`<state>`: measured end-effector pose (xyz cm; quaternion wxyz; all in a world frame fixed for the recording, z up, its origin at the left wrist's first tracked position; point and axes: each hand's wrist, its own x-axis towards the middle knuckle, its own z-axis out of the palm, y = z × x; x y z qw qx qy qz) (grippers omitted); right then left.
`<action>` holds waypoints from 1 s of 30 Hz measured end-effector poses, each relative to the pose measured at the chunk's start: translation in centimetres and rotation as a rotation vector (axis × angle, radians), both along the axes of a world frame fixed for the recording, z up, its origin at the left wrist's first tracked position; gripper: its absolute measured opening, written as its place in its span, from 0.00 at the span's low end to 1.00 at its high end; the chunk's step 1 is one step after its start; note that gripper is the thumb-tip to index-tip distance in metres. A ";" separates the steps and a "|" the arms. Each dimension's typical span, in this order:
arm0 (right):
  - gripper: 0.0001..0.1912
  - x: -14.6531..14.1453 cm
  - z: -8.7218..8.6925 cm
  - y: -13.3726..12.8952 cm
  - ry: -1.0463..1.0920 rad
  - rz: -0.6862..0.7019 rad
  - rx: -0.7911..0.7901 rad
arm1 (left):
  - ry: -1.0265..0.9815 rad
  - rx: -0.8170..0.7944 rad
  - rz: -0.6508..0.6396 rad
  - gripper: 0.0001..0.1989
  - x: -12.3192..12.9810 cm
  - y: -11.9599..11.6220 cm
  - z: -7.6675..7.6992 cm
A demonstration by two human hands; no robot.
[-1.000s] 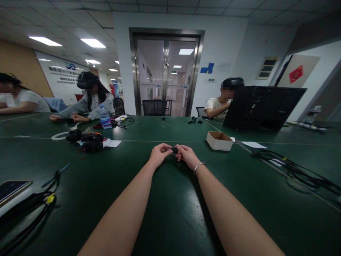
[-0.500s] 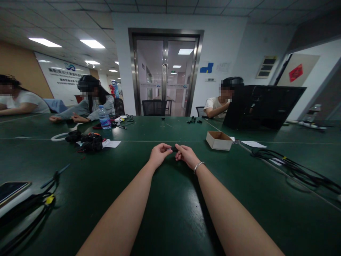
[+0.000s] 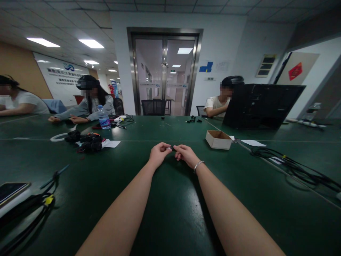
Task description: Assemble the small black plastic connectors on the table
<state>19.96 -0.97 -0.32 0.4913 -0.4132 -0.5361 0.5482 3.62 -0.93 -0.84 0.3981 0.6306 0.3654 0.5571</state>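
Observation:
My left hand (image 3: 158,155) is closed in a pinch, thumb and fingertips on a small silver-and-black piece (image 3: 169,148) with a bright metallic end. Facing it, my right hand (image 3: 185,155), with a silver bracelet (image 3: 198,165) on the wrist, pinches the dark end of the same piece between thumb and forefinger. The fingers hide most of the piece, and it is too small to name its kind. Both hands are close together just above the green table (image 3: 170,199).
To the right of my hands stands an open cardboard box (image 3: 218,140). Black cables (image 3: 295,165) lie at right, and a phone (image 3: 12,192) with more cables at left. A water bottle (image 3: 103,117) stands farther back. A large black monitor (image 3: 263,106) and several seated people are across the table.
My right fingertips have shifted slightly left along the small piece, covering more of its dark part. The left hand keeps its pinch. The whole view has moved very slightly.

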 end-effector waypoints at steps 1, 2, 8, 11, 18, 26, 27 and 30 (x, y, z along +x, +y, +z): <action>0.15 -0.1 0.1 0.0 -0.027 -0.020 -0.001 | -0.014 0.003 -0.005 0.11 0.0 0.0 0.0; 0.17 -0.2 0.1 0.1 -0.055 -0.038 0.001 | -0.034 -0.001 -0.008 0.11 0.0 0.0 0.1; 0.19 -0.4 0.3 -0.3 -0.029 -0.014 0.052 | -0.135 -0.050 0.060 0.12 -0.2 0.1 0.3; 0.23 -0.1 0.2 -0.4 -0.016 0.037 0.085 | -0.131 -0.083 0.008 0.13 -0.3 0.0 0.3; 0.23 0.0 0.3 -0.3 -0.125 -0.023 0.024 | -0.120 -0.087 -0.119 0.14 -0.1 -0.2 0.4; 0.26 -0.1 0.0 -0.2 -0.031 0.005 0.095 | -0.133 -0.093 -0.021 0.15 -0.2 0.1 0.2; 0.24 0.0 0.0 -0.2 -0.026 0.014 0.083 | -0.127 -0.092 -0.037 0.15 -0.2 0.0 0.3; 0.23 0.2 -0.1 -0.1 -0.043 0.006 0.046 | -0.117 -0.098 -0.094 0.14 -0.1 -0.3 0.5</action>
